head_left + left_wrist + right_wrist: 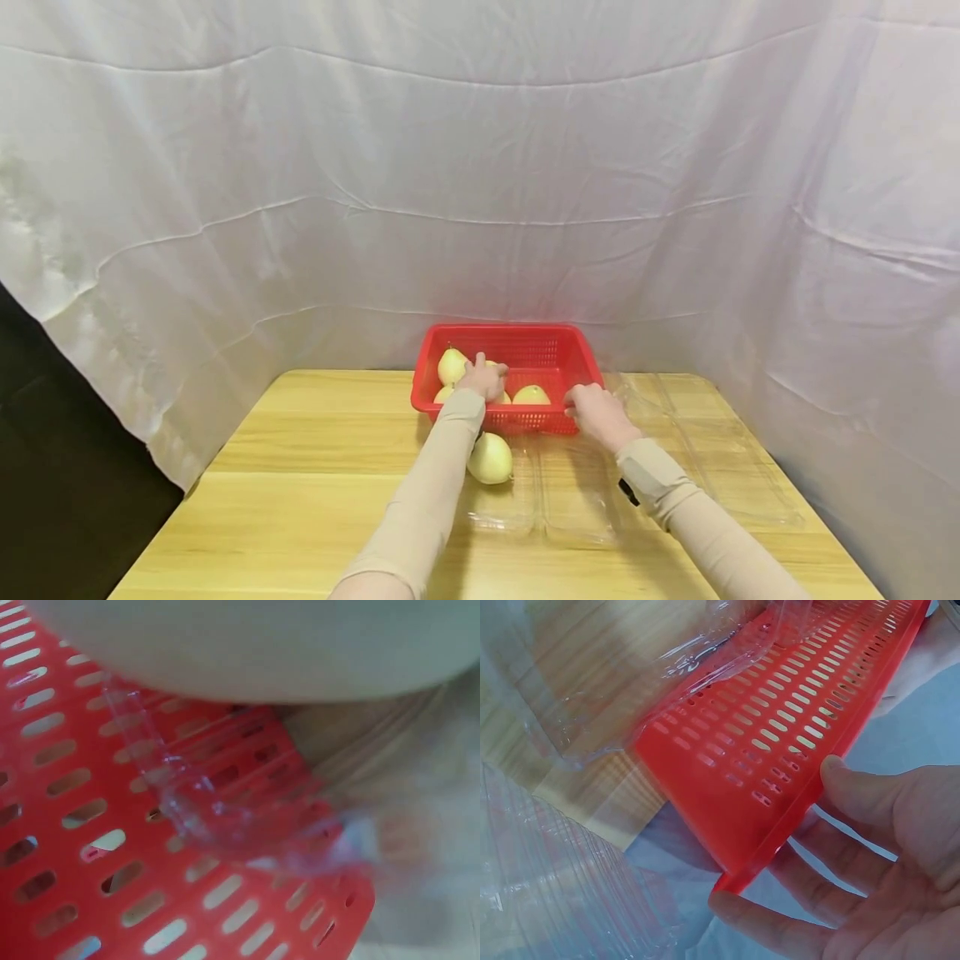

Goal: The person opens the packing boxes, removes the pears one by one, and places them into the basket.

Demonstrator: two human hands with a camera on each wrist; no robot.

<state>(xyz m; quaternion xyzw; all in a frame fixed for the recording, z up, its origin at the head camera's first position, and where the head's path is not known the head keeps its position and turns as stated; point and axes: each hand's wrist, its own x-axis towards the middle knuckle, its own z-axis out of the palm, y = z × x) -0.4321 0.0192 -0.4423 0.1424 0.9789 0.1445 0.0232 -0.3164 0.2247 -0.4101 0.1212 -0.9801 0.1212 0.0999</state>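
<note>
A red perforated plastic basket (pixel 555 417) stands at the back of the table, with several pale yellow pears (pixel 452 367) inside. My left hand (pixel 483 379) reaches over its front rim among the pears, fingers spread; its palm side is hidden. My right hand (pixel 600 412) grips the basket's front right rim, the thumb (pixel 847 787) on one side and fingers curled on the other. Below my left wrist, one pear (pixel 491 460) lies in a clear plastic container (pixel 502 521). A pale, rounded, blurred shape (pixel 255 652) fills the top of the left wrist view.
The clear container's other half (pixel 577 504) lies to the right of the pear, in front of the basket. More clear plastic containers (pixel 738 467) are at the table's right side. The wooden table (pixel 300 500) meets pale grey curtains (pixel 480 167) behind it.
</note>
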